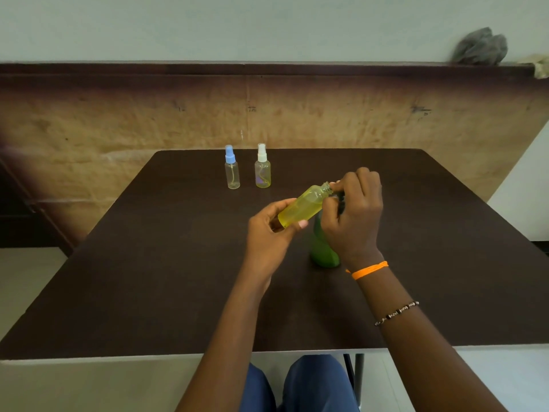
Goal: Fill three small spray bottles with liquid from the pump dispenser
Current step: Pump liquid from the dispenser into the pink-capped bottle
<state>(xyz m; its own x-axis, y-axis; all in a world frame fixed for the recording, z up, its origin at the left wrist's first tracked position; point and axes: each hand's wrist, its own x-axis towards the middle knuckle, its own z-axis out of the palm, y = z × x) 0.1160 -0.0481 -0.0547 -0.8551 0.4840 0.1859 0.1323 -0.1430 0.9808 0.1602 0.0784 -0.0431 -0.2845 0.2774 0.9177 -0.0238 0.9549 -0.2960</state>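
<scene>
The left hand (269, 230) grips an uncapped yellow bottle (303, 205), tilted above the surface (148, 263), its neck at the right hand (353, 209), which closes over the green dispenser (322, 251). A blue-capped bottle (232, 169) and white-capped bottle (262, 168) stand farther back

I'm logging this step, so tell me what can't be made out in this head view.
- Pump dispenser: its head and nozzle, hidden behind the right hand.
- Cap of the yellow bottle held in the left hand: not visible.
- Blue-capped bottle: liquid level too faint to tell.
</scene>
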